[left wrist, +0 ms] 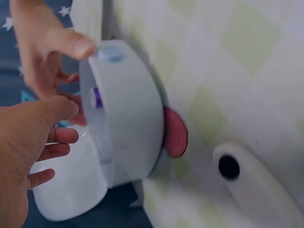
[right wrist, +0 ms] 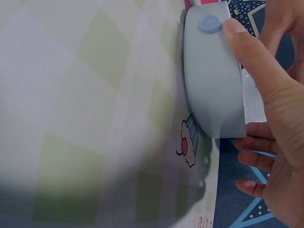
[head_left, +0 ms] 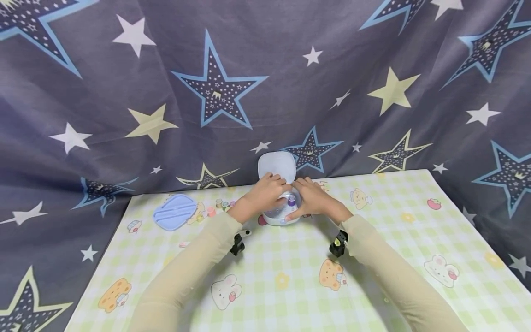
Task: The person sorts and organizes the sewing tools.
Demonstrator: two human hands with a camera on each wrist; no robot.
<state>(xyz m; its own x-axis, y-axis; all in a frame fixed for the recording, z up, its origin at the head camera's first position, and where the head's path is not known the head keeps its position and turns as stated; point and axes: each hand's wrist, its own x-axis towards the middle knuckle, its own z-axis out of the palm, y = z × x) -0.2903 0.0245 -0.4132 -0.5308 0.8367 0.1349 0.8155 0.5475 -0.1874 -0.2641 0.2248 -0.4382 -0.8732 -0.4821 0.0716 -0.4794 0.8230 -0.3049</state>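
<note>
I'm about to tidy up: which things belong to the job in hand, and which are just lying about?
In the job, it seems:
white box
its open lid
purple spool inside the box

Lying about, apparently:
blue tray
small coloured pieces beside it

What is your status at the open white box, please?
Left grip over the white box, hold unclear; right grip on it, near the button. Purple spool inside. Lid open behind, seemingly out of the way.
</note>
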